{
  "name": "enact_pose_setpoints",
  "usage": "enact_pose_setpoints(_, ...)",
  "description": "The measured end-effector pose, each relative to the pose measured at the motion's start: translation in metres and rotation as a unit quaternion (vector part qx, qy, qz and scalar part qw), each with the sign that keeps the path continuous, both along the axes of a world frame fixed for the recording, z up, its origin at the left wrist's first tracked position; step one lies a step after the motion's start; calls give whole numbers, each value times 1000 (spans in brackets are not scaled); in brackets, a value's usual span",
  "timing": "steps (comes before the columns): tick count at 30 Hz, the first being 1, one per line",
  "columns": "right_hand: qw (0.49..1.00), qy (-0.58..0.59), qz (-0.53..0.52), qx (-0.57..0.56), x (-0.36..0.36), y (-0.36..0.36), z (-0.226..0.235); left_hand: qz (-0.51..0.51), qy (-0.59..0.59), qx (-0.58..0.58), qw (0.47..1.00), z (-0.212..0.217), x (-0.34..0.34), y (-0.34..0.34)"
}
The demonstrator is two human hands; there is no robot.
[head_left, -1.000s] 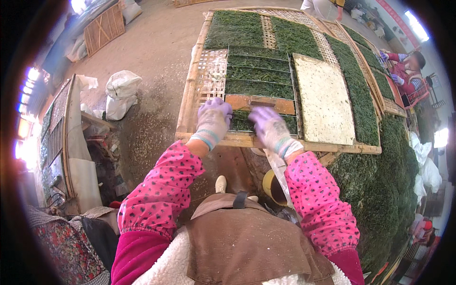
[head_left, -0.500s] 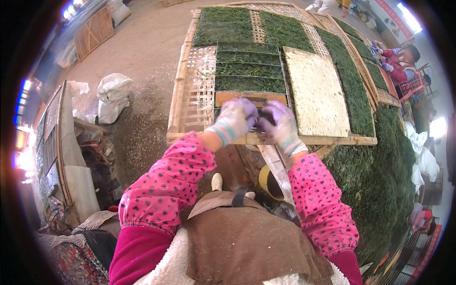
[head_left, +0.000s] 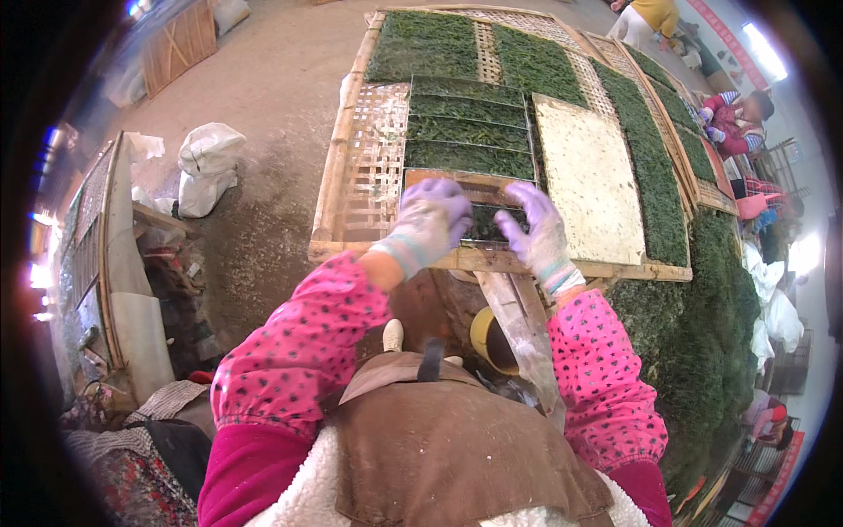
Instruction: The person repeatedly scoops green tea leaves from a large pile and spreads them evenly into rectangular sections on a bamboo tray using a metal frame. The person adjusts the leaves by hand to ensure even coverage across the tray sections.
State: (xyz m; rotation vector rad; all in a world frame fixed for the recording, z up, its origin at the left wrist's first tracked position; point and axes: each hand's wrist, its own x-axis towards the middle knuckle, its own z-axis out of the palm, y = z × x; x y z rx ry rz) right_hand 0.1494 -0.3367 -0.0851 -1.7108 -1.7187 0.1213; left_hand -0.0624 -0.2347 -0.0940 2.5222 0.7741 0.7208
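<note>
A divided rectangular frame (head_left: pixel 530 132) lies on a woven bamboo rack (head_left: pixel 360 167), with dark green leafy seaweed (head_left: pixel 470 132) in its sections. A brown wooden strip (head_left: pixel 481 187) crosses the frame near its front. At the strip's left end is my left hand (head_left: pixel 430 218), in a pale glove with purple fingers; its fingers are bent over the front section but apart from the thumb, with nothing visible in them. My right hand (head_left: pixel 537 230), gloved alike, hovers at the front right corner, thumb and fingers spread. Between the hands, dark wet seaweed (head_left: pixel 485 224) shows in the front section.
A pale speckled board (head_left: pixel 590 180) lies right of the frame. More seaweed sheets (head_left: pixel 637 158) cover the rack. A large seaweed heap (head_left: pixel 702 351) stands to the right, a yellow bucket (head_left: pixel 493 338) below the rack edge. A co-worker (head_left: pixel 736 119) sits at the far right.
My hands have moved apart; the right one has opened and shifted right. The front section between them now shows. A person in yellow has come further into view at the top.
</note>
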Motion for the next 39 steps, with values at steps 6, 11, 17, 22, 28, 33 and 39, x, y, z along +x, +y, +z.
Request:
enact_pose_setpoints(6, 977, -197, 27, -78, -9, 55, 10, 249, -25, -269, 930, 4, -33, -16)
enact_pose_setpoints(11, 971, -213, 79, -75, -19, 46, 11, 97, -428, -405, 802, -8, -98, 21)
enact_pose_setpoints(17, 936, -330, 84, -91, -28, 9, -14, 356, -159, -336, 858, -71, -155, 37)
enact_pose_setpoints(22, 927, -277, 90, -237, -21, 34, -7, 384, -21, -218, 897, -72, -144, 21)
enact_pose_setpoints(28, 953, -118, 136, -245, -15, 36, 15, 322, -36, -344, 881, -32, -154, 23)
enact_pose_setpoints(33, 917, -273, 48, -288, -33, 23, 6, 161, -70, -23, 984, -17, -113, 26)
enact_pose_setpoints(39, 971, -206, -116, -29, 9, -64, 53, -70, 35, 46, 996, -13, -36, -4)
